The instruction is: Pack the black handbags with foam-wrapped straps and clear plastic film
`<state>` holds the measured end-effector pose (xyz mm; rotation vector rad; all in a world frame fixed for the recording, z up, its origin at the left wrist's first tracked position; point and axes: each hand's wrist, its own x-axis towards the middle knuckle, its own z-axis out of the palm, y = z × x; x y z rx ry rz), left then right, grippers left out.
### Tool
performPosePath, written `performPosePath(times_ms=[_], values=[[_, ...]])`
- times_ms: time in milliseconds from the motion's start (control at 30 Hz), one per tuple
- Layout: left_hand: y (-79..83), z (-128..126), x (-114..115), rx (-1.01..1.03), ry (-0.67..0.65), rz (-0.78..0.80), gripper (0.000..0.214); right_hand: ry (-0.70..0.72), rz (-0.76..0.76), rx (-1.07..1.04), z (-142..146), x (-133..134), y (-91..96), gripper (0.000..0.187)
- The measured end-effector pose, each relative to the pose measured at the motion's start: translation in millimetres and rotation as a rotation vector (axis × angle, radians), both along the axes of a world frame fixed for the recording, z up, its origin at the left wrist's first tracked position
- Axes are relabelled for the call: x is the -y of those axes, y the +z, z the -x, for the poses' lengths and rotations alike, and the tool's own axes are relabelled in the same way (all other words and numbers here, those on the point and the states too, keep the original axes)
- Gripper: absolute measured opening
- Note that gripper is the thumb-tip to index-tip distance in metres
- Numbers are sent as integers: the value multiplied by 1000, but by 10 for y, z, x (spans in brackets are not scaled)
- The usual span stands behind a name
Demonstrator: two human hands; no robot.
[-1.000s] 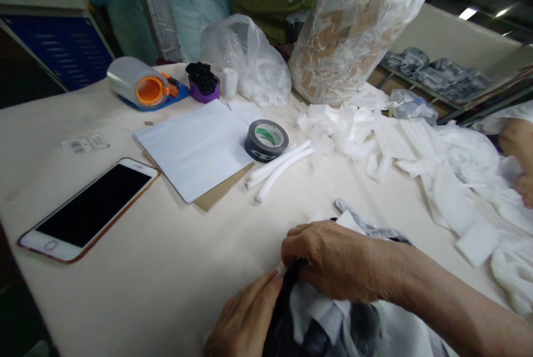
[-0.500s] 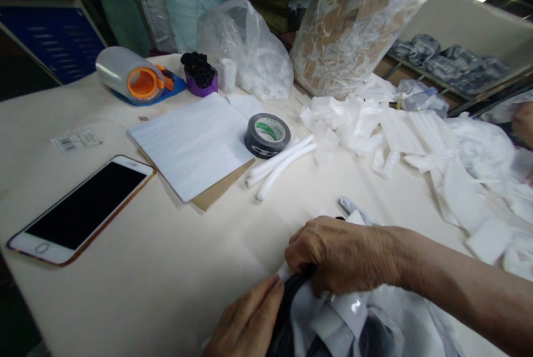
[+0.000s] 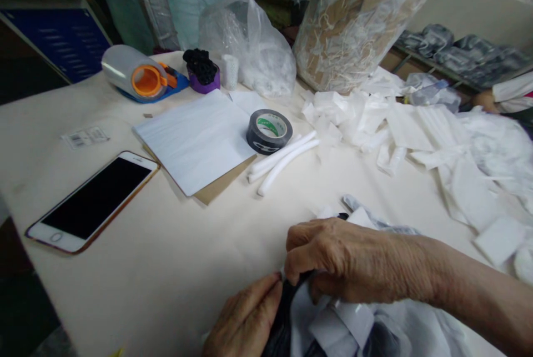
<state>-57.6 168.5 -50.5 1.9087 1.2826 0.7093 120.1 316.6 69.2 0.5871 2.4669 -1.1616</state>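
Note:
At the bottom of the head view lies a bundle of black and pale grey material point(image 3: 302, 312) with white strips and clear plastic around it; its kind I cannot make out. My left hand point(image 3: 246, 318) holds the bundle's black edge on the left, fingers pressed together. Curled over the top of that same edge is my right hand point(image 3: 333, 260), thumb underneath and fingertips closed. A tiny white bit shows where the fingertips of both hands meet. The lower part of the bundle runs out of the picture.
A phone point(image 3: 94, 201) lies at the left. Beyond the hands are white paper point(image 3: 200, 140), a black tape roll point(image 3: 270, 132) and white foam rods point(image 3: 287, 162). Heaped white scraps point(image 3: 433, 135) cover the right side. Another person's sleeve point(image 3: 514, 93) shows at far right.
The view has shifted slightly. My right hand's fingers have moved a little and bent over the black edge; less of the white bit shows. My left hand keeps its hold.

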Motion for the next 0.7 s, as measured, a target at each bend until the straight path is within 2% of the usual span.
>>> performPosePath(times_ms=[167,267,367,567,633,700], values=[[17,13,-29,37,-69,84,48,103,-93,64,103,38,56,12],[109,-39,-9,53,13,106,46,150,-153,92,174,80,77,4],[155,-87,12,65,124,119,47,177,-233,102,233,132,57,5],[-111,-24,-33,141,-47,226,44,176,-165,127,265,145,-17,4],[-122,-29,-22,143,-32,199,44,184,-148,131,260,127,-23,5],[-40,-61,3,141,16,134,46,193,-138,120,251,114,-23,6]])
